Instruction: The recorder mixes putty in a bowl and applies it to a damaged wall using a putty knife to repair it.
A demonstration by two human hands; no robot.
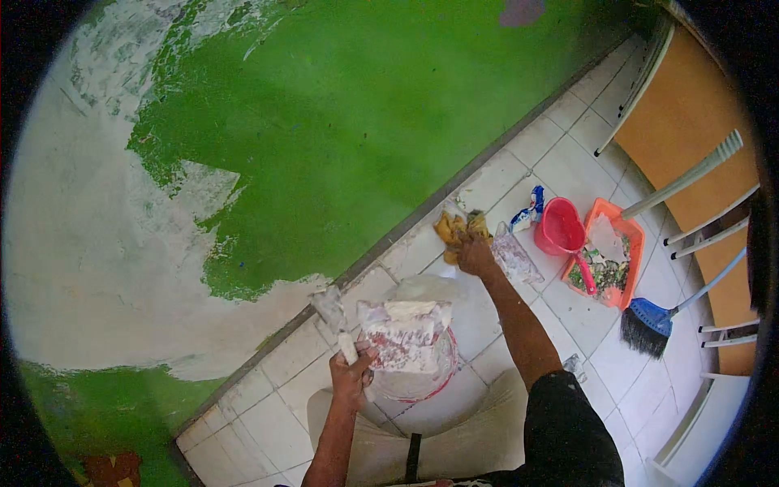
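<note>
1. Head view, looking down: a person crouches on a white tiled floor (560,162) at the foot of a green wall (365,105) that is partly covered with pale, patchy filler.
2. The landmark is a white bucket (422,381) of thick white paste, standing on the floor between the person's knees, close to the base of the wall.
3. The left hand (350,375) is clenched around the handle of a putty knife (334,318). It is at the bucket's left rim, with the blade pointing up toward the wall and coated in white.
4. The right hand (475,256) reaches beyond the bucket toward the skirting and grasps a crumpled yellow rag (456,229), pressing it on the tiles.
5. Just right of the rag lies a clear plastic bag (515,258). Farther right of the bucket sit a red scoop-like tub (560,227), an orange dustpan (610,260) full of debris, and a blue broom (649,325).
6. Judgement on doing this step well: wiping should stay on the tiles by the skirting, with the rag folded to a clean face so smears are lifted rather than spread.
7. The loaded knife seems best held level over the bucket, so that drips fall back in and not on the floor.
8. The bag lies close enough to be dragged along by a wide wiping stroke.
</note>
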